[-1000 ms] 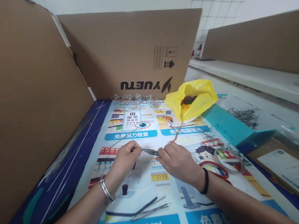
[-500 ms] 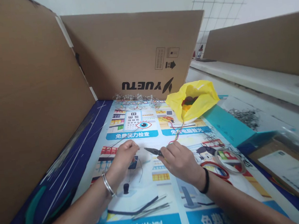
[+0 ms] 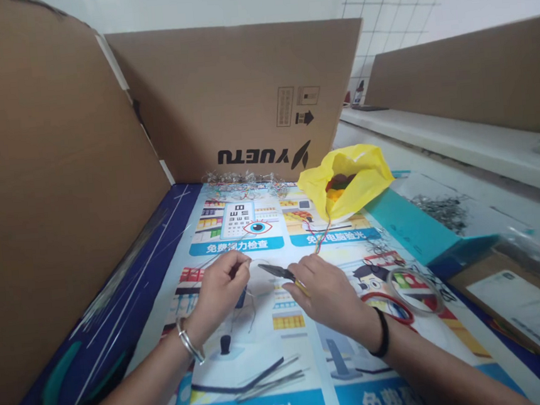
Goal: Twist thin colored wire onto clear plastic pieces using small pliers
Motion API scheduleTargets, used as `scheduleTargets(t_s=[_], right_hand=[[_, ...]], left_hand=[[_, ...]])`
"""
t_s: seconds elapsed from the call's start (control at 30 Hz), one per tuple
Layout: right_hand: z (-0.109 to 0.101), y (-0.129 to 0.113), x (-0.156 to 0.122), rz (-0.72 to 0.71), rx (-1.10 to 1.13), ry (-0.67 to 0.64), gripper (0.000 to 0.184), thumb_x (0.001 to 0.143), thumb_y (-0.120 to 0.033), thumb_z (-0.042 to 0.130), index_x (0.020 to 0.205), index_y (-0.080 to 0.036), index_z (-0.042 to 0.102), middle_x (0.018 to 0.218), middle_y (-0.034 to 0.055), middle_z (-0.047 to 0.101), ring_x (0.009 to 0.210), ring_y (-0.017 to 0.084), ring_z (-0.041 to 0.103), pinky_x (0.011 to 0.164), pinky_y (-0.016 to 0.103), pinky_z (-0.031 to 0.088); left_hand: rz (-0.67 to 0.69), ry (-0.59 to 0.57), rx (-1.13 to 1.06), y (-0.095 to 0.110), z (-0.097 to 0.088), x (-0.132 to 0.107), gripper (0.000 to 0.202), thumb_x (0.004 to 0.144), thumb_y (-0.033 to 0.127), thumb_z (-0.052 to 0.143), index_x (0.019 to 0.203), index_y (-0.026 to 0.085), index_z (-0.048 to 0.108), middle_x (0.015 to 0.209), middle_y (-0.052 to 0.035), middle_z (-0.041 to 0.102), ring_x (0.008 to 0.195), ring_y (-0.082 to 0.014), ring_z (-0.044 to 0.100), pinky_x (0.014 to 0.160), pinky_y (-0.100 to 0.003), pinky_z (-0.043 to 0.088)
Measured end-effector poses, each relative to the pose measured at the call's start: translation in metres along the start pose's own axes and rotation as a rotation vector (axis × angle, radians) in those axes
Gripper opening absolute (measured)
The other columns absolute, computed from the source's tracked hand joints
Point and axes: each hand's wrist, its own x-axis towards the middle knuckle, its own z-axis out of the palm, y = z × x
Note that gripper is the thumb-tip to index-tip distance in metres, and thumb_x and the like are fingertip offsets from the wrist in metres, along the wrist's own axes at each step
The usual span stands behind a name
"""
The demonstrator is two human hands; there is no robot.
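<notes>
My left hand (image 3: 221,287) is closed in a pinch over the printed mat, with a thin wire (image 3: 254,309) running from its fingertips and hanging in a loose curve. In my right hand (image 3: 328,295) are needle-nose pliers (image 3: 276,270) with dark jaws and a yellowish handle. The jaws point left, a short way from my left fingertips. Whether their tips touch the wire is too fine to tell. My right thumb lies along the near side of the handle. Below the hands, several thin metal wire pieces (image 3: 271,382) lie on the printed mat (image 3: 307,357).
A yellow bag (image 3: 363,185) with colourful contents stands at the back right, coloured strings trailing from it. Red and clear rings (image 3: 417,290) lie to the right. Teal-handled pliers (image 3: 54,388) rest at lower left. Tangled wire pieces (image 3: 244,179) line the cardboard wall (image 3: 223,99).
My right thumb has shifted on the pliers, showing more of the yellowish handle. The pliers and my left hand have moved only slightly. The view has shifted a little.
</notes>
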Motion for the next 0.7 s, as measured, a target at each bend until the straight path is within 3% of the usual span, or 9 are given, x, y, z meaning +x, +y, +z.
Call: scheduleTargets(t_s=[0.13,0.27,0.7], right_hand=[[-0.0051,-0.0063,0.0018,0.173,0.518,-0.218,0.028,0.092,-0.038,0.038,0.073,-0.019,0.046,0.068,-0.0022,0.048,0.064,0.011,0.045,0.056,0.022,0.033],[-0.0075,-0.0104,0.0034,0.248,0.824,-0.281,0.037,0.092,-0.044,0.035,0.066,-0.019,0.040,0.063,-0.0039,0.041,0.060,0.009,0.040,0.054,0.021,0.031],[0.0008,-0.0077,0.0030,0.339,1.049,-0.266,0.039,0.087,-0.050,0.040,0.068,-0.017,0.048,0.063,-0.0026,0.044,0.057,0.009,0.040,0.052,0.022,0.031]], left_hand=[[0.183,0.048,0.123,-0.0015,0.0018,-0.0041,0.014,0.080,0.015,0.044,0.074,0.018,0.056,0.073,0.0003,0.060,0.069,-0.0127,0.053,0.064,-0.023,0.039],[0.287,0.051,0.179,-0.0053,0.0034,-0.0061,0.014,0.081,0.013,0.045,0.078,0.019,0.057,0.072,-0.0002,0.060,0.066,-0.0124,0.052,0.063,-0.023,0.039],[0.331,0.050,0.203,-0.0073,0.0050,-0.0058,0.014,0.081,0.014,0.045,0.081,0.019,0.059,0.069,-0.0004,0.058,0.063,-0.0124,0.051,0.060,-0.023,0.039]])
